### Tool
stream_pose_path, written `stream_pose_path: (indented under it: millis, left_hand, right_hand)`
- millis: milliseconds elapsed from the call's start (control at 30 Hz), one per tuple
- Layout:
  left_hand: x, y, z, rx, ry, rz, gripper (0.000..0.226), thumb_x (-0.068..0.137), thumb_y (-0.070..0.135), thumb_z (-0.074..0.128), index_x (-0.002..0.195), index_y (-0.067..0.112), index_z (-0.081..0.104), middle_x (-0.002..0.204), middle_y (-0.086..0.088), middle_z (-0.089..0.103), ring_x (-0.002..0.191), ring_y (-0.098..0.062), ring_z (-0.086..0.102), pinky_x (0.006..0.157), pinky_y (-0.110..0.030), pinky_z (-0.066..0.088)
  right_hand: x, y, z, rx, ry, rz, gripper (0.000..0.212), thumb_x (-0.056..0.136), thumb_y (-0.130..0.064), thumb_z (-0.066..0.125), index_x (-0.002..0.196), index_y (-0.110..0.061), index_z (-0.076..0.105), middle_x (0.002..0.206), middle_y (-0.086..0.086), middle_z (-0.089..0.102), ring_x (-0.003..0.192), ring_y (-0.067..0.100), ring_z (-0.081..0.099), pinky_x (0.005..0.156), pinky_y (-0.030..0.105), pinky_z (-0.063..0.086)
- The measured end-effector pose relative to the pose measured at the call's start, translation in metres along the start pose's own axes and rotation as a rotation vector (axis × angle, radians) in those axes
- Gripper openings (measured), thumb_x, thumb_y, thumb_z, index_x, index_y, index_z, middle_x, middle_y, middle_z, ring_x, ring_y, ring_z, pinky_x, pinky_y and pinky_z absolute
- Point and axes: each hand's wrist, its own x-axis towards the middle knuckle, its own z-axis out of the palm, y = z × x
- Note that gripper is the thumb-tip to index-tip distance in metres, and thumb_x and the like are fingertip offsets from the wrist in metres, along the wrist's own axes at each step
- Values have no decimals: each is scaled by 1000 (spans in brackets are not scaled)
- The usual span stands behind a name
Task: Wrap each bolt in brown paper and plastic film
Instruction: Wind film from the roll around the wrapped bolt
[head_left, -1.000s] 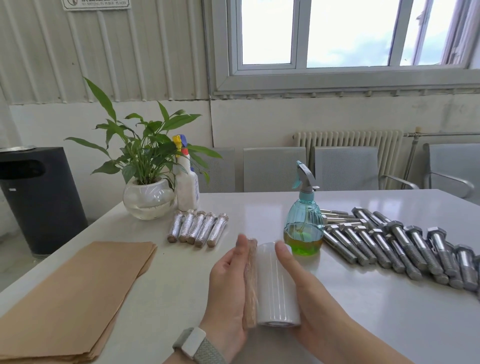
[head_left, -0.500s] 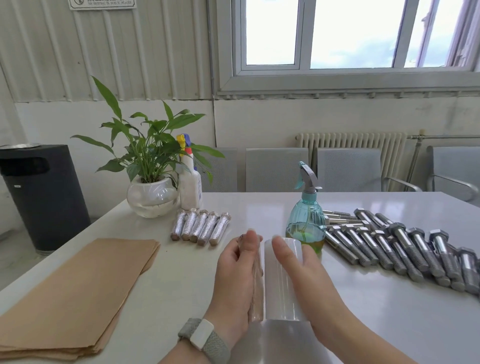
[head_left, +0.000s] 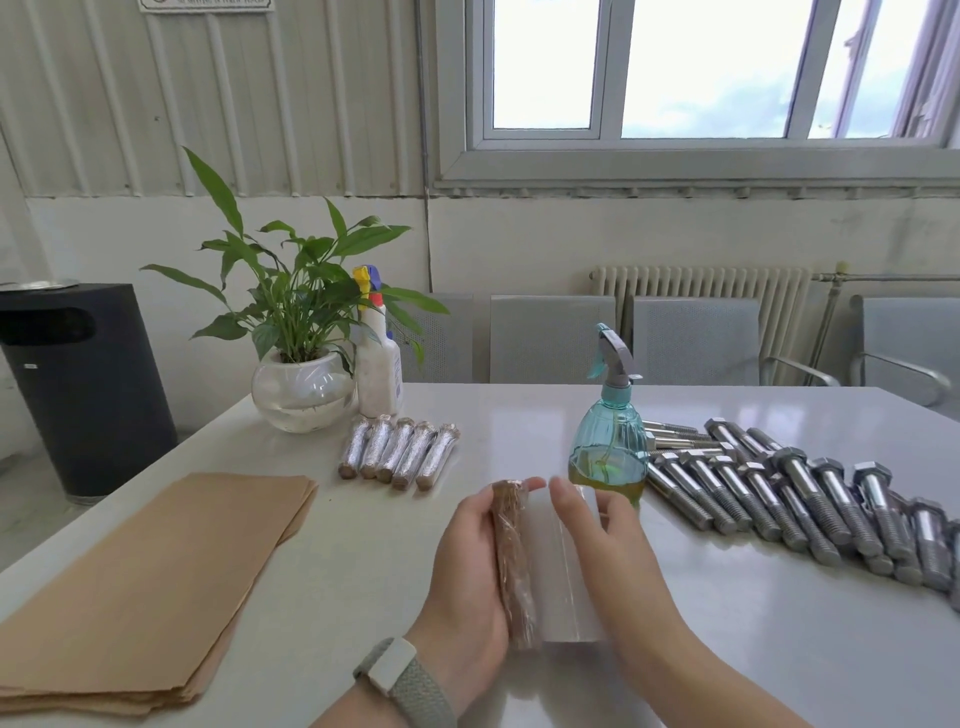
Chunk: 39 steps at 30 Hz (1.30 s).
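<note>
- While the worktop (head_left: 363, 545) carries everything, its near left corner holds the stack of brown paper (head_left: 140, 587), as before.
- Along the right edge lie the bare bolts (head_left: 810, 499), not yet wrapped; they have not moved.
- Toward the far left corner, five finished bolts (head_left: 397, 452) sit in a row by the potted plant (head_left: 301, 332).
- At the near edge, the roll of plastic film (head_left: 563, 566) is under the right hand (head_left: 608, 540), fingers laid nearly straight over it, pressing rather than gripping.
- A second ago the roll stood out plainly white; now a clear sheet spans between it and the paper-wrapped bolt (head_left: 511, 566), so film looks to be paying out.
- The left hand (head_left: 467, 577) curls around that bolt, grasping it against the roll; winding seems under way.
</note>
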Motion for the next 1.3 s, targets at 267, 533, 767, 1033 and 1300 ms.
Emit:
stream_pose_path:
  millis: [267,533,767,1033,1300]
  left_hand:
    - [5,-6,-15,442,-17,218,58,87,69,43,113,23,64,106,1,74,101,-16,70,87,-37,55]
    - [14,-3,-10,423,148,378,69,66,77,65,99,18,56,74,15,67,75,-3,65,69,-23,51]
    - [1,-5,1,223,41,239,58,71,56,80,104,15,56,88,-2,63,86,-18,65,83,-45,57]
    - [2,-2,-1,67,-69,126,39,90,38,46,108,15,73,109,-17,71,102,-30,69,78,-40,58]
    - [9,-6,-11,423,2,299,49,88,59,43,106,21,68,101,-5,74,97,-20,71,86,-40,56]
  right_hand:
    - [-3,-6,-9,49,-216,63,76,65,-82,50,122,-32,52,120,-17,63,103,-2,61,85,21,42]
    - [-6,-14,2,-55,-10,-61,70,64,-83,36,102,-26,50,90,-11,58,71,-15,54,66,24,39]
    - [-11,-6,6,-119,99,-143,55,72,-77,25,97,-33,45,88,-11,60,77,-2,57,67,30,41]
    - [-3,2,0,231,-66,29,63,72,-74,62,112,-26,63,106,-3,71,97,13,69,86,37,55]
    - [1,2,-10,157,-208,-29,63,68,-75,62,114,-33,57,102,-16,72,95,1,68,82,28,54]
